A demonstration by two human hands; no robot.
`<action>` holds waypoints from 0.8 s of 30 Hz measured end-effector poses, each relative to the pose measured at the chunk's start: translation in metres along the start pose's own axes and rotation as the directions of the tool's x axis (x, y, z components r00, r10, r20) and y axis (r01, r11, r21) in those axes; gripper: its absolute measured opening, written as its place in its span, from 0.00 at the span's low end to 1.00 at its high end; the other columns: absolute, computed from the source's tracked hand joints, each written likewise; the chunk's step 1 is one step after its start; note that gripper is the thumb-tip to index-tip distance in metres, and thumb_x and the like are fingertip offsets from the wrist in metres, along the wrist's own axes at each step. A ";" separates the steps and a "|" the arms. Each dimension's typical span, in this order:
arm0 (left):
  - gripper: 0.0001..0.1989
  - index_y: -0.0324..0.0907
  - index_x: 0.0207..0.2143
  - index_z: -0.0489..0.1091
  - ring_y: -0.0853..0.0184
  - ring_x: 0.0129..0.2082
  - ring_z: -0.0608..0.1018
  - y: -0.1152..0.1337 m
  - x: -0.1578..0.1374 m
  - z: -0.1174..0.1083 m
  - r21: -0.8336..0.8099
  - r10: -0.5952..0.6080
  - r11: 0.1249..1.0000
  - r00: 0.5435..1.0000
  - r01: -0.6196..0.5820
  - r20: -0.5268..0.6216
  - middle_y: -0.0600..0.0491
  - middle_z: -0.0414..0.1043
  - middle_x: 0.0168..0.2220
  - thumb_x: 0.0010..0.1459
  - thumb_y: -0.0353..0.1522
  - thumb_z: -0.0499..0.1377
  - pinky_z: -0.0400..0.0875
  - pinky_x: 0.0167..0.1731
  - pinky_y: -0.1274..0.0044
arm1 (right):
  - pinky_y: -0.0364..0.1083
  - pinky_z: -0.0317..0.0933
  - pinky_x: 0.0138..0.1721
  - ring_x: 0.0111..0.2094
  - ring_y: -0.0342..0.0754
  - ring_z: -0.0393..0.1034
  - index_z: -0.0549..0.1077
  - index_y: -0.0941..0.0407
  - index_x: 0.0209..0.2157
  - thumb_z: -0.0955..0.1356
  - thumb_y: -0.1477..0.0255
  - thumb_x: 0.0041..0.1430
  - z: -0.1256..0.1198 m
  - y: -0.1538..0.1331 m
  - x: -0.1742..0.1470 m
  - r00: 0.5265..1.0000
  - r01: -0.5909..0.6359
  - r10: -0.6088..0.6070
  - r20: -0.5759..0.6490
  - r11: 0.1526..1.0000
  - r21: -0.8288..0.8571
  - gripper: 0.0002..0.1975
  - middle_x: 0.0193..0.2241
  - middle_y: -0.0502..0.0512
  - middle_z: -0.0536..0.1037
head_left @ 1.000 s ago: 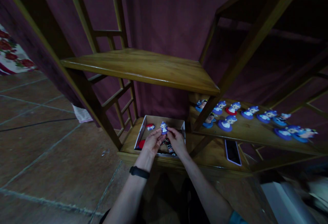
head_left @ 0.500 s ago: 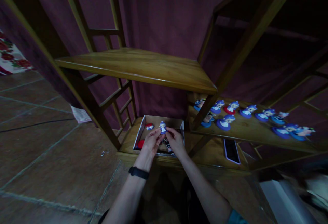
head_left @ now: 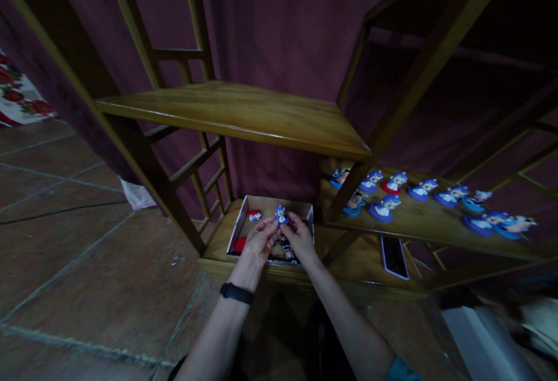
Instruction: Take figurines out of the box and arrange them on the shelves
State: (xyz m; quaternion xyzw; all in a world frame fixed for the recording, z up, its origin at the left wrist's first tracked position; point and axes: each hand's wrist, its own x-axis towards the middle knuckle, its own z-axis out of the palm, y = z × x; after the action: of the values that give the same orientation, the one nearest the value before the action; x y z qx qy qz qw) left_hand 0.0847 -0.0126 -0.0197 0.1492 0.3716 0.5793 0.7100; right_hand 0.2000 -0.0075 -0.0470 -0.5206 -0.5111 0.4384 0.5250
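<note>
A small purple-and-white figurine (head_left: pixel 281 214) is held upright between the fingertips of my left hand (head_left: pixel 261 238) and my right hand (head_left: pixel 298 235). Both hands are closed on its round purple base, over an open cardboard box (head_left: pixel 238 223) on the low shelf. Inside the box lie a red-and-white piece (head_left: pixel 254 215), a red disc (head_left: pixel 239 245) partly hidden by my left wrist, and a dark figurine (head_left: pixel 286 248) under my hands. My left wrist wears a black band (head_left: pixel 236 293).
To the right, several similar figurines (head_left: pixel 384 207) stand on a raised wooden shelf (head_left: pixel 401 221). A phone (head_left: pixel 394 257) lies below it. Another wooden shelf (head_left: pixel 235 112) juts out above the box, and slanting posts frame both sides. A grey-white box (head_left: pixel 475 334) is at lower right.
The figurine has shifted slightly right and up and has turned a little between my fingers. Both hands keep their hold on it. Things on the shelves look the same.
</note>
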 end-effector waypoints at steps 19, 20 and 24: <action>0.07 0.35 0.34 0.71 0.70 0.29 0.76 0.002 0.002 -0.003 -0.050 -0.017 0.999 0.998 0.019 0.053 0.47 0.74 0.30 0.53 0.22 0.55 0.73 0.32 0.77 | 0.49 0.63 0.46 0.41 0.48 0.70 0.71 0.55 0.44 0.67 0.66 0.48 -0.002 -0.001 0.001 1.000 0.010 -0.012 0.020 0.994 0.106 0.19 0.40 0.53 0.76; 0.07 0.35 0.35 0.71 0.69 0.29 0.76 0.002 0.003 -0.003 -0.048 -0.019 0.999 0.998 0.022 0.059 0.47 0.75 0.31 0.53 0.23 0.55 0.73 0.33 0.77 | 0.49 0.63 0.45 0.40 0.48 0.70 0.71 0.55 0.43 0.67 0.66 0.49 -0.002 0.000 0.001 1.000 0.013 -0.015 0.024 0.996 0.089 0.18 0.40 0.53 0.76; 0.08 0.35 0.37 0.70 0.69 0.30 0.76 0.001 0.005 -0.005 -0.055 -0.038 0.998 0.997 0.042 0.072 0.46 0.75 0.33 0.54 0.23 0.54 0.73 0.33 0.76 | 0.47 0.63 0.43 0.38 0.47 0.71 0.72 0.55 0.40 0.67 0.67 0.49 -0.001 -0.001 0.001 0.999 0.040 -0.041 0.018 0.998 0.050 0.15 0.37 0.52 0.77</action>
State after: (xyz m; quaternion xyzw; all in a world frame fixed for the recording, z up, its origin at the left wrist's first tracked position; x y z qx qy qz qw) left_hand 0.0804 -0.0088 -0.0241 0.1421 0.3327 0.5694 0.7382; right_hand 0.2013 -0.0064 -0.0455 -0.4928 -0.5155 0.4453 0.5414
